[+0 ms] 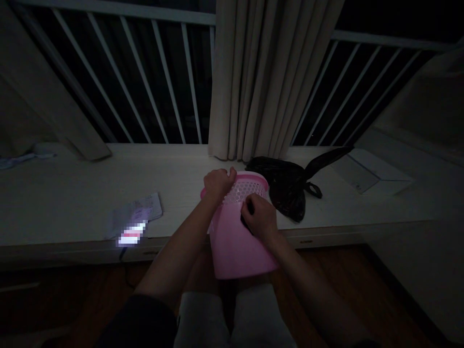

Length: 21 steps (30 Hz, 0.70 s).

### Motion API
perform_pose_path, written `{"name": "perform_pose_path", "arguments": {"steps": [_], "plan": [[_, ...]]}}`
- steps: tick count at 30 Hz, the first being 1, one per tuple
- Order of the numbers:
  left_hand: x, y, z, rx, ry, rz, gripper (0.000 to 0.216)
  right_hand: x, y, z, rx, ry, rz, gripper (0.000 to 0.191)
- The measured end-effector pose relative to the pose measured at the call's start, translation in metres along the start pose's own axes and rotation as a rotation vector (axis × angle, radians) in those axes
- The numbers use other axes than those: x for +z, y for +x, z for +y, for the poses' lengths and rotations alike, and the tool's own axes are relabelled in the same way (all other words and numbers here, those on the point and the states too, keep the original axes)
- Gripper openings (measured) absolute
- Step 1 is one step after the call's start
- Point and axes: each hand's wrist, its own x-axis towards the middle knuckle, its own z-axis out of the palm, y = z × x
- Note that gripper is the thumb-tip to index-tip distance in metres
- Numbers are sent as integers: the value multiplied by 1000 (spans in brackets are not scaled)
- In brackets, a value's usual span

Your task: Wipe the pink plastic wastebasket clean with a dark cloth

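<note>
A pink plastic wastebasket point(239, 241) with a honeycomb mesh band near its top lies tilted in front of me, its base toward my body and its rim toward the ledge. My left hand point(219, 184) grips the rim, thumb raised. Against the basket's side rests my right hand point(260, 216), fingers curled closed. Something small and dark shows under those fingers; the dim light hides what it is. Just beyond the basket, to the right, a knotted black plastic bag point(290, 186) lies on the ledge, one end sticking up.
The pale ledge point(181, 174) runs across under railed windows point(163, 82) and a hanging curtain point(250, 82). At left are papers point(148, 207) and a glowing phone-like screen point(132, 234), with a cable below. A white box point(384, 174) stands at right. Drawer fronts and wooden floor lie below.
</note>
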Motion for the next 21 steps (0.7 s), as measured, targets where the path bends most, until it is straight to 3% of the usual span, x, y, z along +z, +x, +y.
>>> {"name": "perform_pose_path", "arguments": {"steps": [21], "plan": [[-4, 0, 9, 27, -18, -45, 65, 3, -21, -50, -395, -197, -391, 15]]}}
